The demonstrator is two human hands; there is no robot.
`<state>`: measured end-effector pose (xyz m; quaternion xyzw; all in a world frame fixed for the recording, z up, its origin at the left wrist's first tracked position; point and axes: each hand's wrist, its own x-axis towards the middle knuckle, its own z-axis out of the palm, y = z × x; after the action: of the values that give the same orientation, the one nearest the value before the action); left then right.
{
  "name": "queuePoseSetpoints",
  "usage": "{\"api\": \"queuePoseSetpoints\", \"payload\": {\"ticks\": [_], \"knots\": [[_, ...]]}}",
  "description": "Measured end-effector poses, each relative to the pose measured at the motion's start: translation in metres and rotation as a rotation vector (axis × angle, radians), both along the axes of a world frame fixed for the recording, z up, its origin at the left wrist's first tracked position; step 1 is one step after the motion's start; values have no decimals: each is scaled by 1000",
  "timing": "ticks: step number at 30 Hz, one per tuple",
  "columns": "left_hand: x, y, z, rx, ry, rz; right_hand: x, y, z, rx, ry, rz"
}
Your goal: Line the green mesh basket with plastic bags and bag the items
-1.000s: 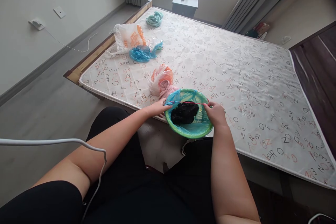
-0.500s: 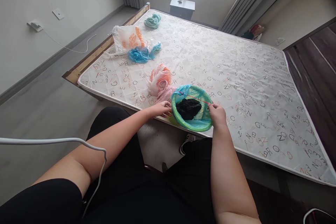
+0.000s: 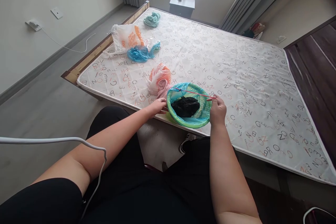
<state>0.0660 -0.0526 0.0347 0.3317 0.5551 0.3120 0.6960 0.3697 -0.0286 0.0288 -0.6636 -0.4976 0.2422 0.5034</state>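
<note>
A green mesh basket (image 3: pixel 193 125), lined with a thin blue plastic bag (image 3: pixel 183 86), is tilted toward me at the near edge of the mattress. Inside it lies a crumpled black plastic bag (image 3: pixel 186 107). My left hand (image 3: pixel 157 107) is at the basket's left side, its fingertips against the wall. On the right, my right hand (image 3: pixel 218 109) pinches the end of a red string (image 3: pixel 195 92), pulled taut across the basket's opening. A pink cloth (image 3: pixel 163 92) and a white-and-orange plastic bag (image 3: pixel 160 73) lie just behind the basket's left side.
Farther back on the letter-printed mattress (image 3: pixel 252 91) are a blue plastic bag (image 3: pixel 138 54), another white-and-orange bag (image 3: pixel 126 36) and a light green cloth (image 3: pixel 152 20). A white cable (image 3: pixel 52 140) crosses over my left arm. A small nightstand (image 3: pixel 182 4) stands beyond the bed.
The basket has shifted slightly left. My right hand has risen a little off the rim, drawing the red string outward. My left hand has moved slightly left with the basket.
</note>
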Motion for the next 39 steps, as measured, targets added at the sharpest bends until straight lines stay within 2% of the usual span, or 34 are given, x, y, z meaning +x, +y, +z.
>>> {"api": "queuePoseSetpoints", "payload": {"ticks": [3, 8, 12, 17, 21, 26, 33, 39], "knots": [[-3, 6, 1, 28, -10, 163, -1, -2, 9, 93, -15, -53], [-13, 17, 1, 178, -82, 444, 0, 0, 9, 82, 28, -104], [-22, 20, 7, 190, -220, 455, 5, 3, 4, 53, 75, -145], [-40, 24, 26, 229, -373, 438, 13, 8, 2, 53, 239, -185], [-52, 25, 43, 250, -518, 403, 8, 7, 8, 68, 369, -27], [-52, 20, 55, 216, -589, 334, 1, 1, 21, 66, 510, 123], [-57, 15, 66, 250, -630, 406, 10, -11, 39, -178, 750, 441], [-64, 14, 67, 204, -676, 353, 10, -21, 50, -172, 877, 608]]}}
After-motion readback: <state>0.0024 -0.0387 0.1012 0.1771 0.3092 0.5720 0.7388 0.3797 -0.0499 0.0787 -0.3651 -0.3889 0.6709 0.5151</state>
